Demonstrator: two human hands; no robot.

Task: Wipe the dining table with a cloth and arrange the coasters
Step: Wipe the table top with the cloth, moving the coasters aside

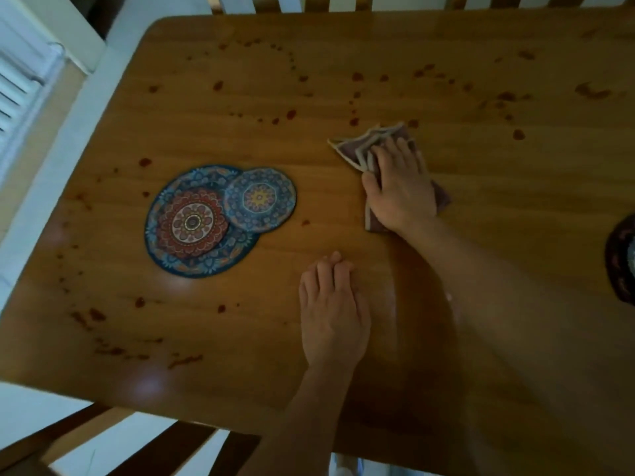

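Your right hand (pixel 398 187) lies flat on the folded cloth (pixel 374 142), fingers spread over it and thumb hooked round its near edge, pressing it to the bench (pixel 515 207) near the middle. Your left hand (pixel 331 314) rests palm down on bare wood closer to you, fingers together and holding nothing, apparently as a brace. You look to be in the wiping step, with most of it still ahead: reddish spots (pixel 357 77) lie scattered just beyond the cloth, far right and along the left and near edges. The next move likely calls for pushing the cloth forward into the nearest spots with steady pressure. The coasters wait to your left: a small coaster (pixel 260 199) overlapping a large patterned mat (pixel 192 228); another dark round piece (pixel 622 262) shows at the right edge. No brand, label or writing can be read anywhere.
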